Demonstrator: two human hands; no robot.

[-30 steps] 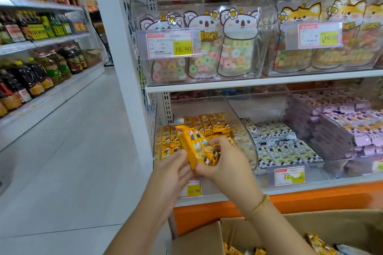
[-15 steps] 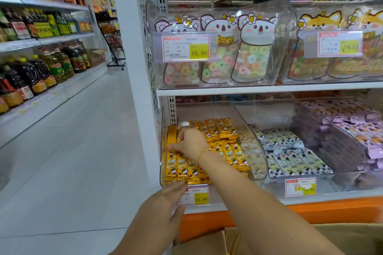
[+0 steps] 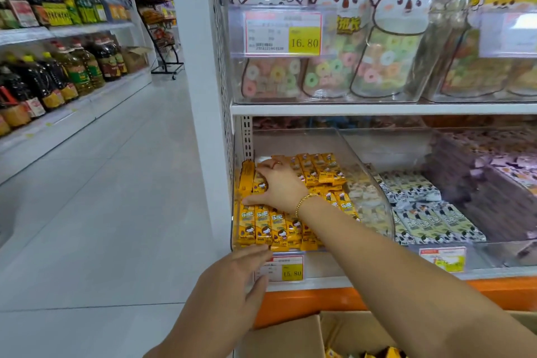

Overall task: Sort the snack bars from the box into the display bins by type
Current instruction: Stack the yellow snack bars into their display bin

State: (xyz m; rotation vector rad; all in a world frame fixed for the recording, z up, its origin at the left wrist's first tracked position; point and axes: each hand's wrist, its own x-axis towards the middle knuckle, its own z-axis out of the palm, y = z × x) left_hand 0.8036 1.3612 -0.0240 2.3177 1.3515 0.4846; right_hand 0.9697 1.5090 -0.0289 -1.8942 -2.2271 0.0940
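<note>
Yellow snack bars (image 3: pixel 263 227) lie in rows inside the clear left display bin (image 3: pixel 322 141) on the lower shelf. My right hand (image 3: pixel 280 186) reaches into that bin and rests on the bars near its left wall, fingers spread and fairly straight. One yellow bar (image 3: pixel 246 176) stands on edge against the wall, beside my fingertips. My left hand (image 3: pixel 232 285) hovers empty and flat below the bin's front, near the price tag (image 3: pixel 280 269). The cardboard box (image 3: pixel 290 337) sits at the bottom edge with a few yellow bars (image 3: pixel 389 353) showing inside.
Black-and-white bars (image 3: pixel 430 218) fill the middle bin and purple bars (image 3: pixel 508 171) the right one. Bags of ring candy (image 3: pixel 334 67) stand on the shelf above. A white upright (image 3: pixel 197 96) borders the bin's left. Oil bottles (image 3: pixel 58 75) line the aisle shelves at left.
Both hands held a bunch of yellow bars in front of the bin. My right hand then carried them into the bin and now rests on them; my left hand let go and dropped lower.
</note>
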